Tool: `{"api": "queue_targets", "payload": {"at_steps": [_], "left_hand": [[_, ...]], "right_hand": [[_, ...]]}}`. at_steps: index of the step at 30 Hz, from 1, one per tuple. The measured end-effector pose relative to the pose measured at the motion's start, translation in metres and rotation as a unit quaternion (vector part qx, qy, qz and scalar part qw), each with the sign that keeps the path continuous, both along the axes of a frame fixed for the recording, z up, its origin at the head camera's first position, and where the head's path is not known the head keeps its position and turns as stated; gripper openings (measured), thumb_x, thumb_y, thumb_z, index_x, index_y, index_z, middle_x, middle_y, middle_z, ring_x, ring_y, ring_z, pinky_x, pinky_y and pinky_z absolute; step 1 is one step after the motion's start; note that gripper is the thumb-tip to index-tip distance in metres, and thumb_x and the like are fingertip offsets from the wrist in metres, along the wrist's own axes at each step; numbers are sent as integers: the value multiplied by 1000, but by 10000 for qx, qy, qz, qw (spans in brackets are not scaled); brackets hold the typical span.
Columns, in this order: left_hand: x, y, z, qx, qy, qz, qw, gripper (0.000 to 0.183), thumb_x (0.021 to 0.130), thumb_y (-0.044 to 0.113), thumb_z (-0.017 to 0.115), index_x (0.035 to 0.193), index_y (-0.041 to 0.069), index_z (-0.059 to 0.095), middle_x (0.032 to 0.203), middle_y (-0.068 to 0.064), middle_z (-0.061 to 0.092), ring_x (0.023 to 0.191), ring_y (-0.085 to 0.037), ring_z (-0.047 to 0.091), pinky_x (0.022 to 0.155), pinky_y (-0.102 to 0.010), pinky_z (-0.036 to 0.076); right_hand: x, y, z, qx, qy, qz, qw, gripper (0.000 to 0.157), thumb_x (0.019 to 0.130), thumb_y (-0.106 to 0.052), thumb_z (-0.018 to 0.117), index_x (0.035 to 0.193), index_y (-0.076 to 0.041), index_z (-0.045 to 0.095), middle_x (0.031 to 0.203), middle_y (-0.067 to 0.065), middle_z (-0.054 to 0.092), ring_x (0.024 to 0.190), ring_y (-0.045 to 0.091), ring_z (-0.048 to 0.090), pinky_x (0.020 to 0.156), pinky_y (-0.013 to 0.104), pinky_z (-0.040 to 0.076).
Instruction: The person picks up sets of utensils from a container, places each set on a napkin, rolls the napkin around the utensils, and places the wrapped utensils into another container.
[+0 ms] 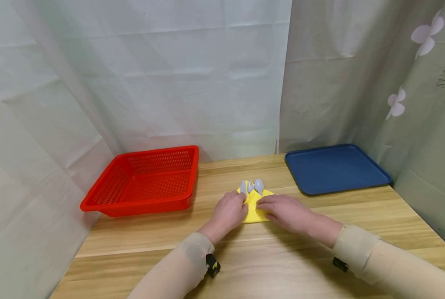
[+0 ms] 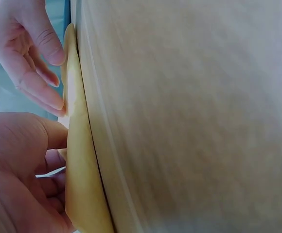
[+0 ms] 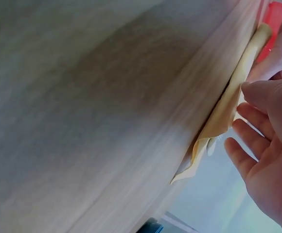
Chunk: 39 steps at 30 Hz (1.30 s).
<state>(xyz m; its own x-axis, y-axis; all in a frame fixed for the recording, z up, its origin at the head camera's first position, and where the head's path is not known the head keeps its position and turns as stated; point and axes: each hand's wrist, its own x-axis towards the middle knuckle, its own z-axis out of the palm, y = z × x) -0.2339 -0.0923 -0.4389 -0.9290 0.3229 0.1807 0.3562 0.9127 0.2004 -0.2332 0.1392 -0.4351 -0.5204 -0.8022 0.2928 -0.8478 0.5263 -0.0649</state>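
Observation:
A yellow cloth napkin (image 1: 253, 214) lies on the table, folded over the lower parts of a light grey plastic knife (image 1: 243, 187), fork (image 1: 250, 186) and spoon (image 1: 259, 185). Their upper ends stick out on the far side. My left hand (image 1: 228, 212) holds the napkin's left side beside the knife, with its fingers curled in the left wrist view. From the right, my right hand (image 1: 287, 212) touches the cloth with its fingertips. Loosely spread fingers (image 3: 250, 138) of that hand show in the right wrist view, the thumb against the napkin (image 3: 228, 107).
A red plastic basket (image 1: 140, 206) with perforated walls stands at the left. At the back right lies a blue tray (image 1: 336, 168). Pale curtains (image 1: 192, 83) hang behind and beside the wooden table (image 1: 132, 257).

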Motion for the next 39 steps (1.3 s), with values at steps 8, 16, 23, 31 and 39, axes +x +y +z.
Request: {"api": "queue_targets", "payload": {"at_steps": [8,16,23,31,39], "left_hand": [[1,0,0,-44,46,58,10000,20,102,15,76,86,10,65,79,-3,52,74,-24,53,65,-35,46],[2,-1,1,-283,111,183,9994,14,103,14,74,92,6,69,84,-7,58,79,-28,59,70,-40,54],[4,-3,3,-197,44,97,9997,22,100,16,79,117,4,70,101,-11,63,87,-28,63,76,-42,58],[19,-5,9,-557,241,-226,9979,38,102,24,80,134,3,74,127,-14,66,107,-29,65,93,-41,60],[48,-5,16,-935,694,-1099,9871,31,102,25,78,124,3,77,130,-10,74,121,-27,70,109,-41,54]], "right_hand": [[-1,-1,-3,80,-73,98,9999,31,96,-1,82,127,-5,80,135,11,75,126,29,71,105,49,58],[-3,-1,-3,-28,-13,185,9998,29,96,1,82,124,-5,81,131,10,76,123,28,73,102,48,60],[-5,-2,-2,-38,16,221,9997,26,96,1,82,120,-7,81,129,9,77,122,27,73,102,48,60],[-6,-3,0,-2,-10,232,9997,26,94,3,82,119,-8,81,129,8,77,121,27,73,101,48,60],[-10,-1,0,37,-114,289,9995,27,95,3,81,120,-7,80,131,9,76,123,28,72,102,50,59]]}}
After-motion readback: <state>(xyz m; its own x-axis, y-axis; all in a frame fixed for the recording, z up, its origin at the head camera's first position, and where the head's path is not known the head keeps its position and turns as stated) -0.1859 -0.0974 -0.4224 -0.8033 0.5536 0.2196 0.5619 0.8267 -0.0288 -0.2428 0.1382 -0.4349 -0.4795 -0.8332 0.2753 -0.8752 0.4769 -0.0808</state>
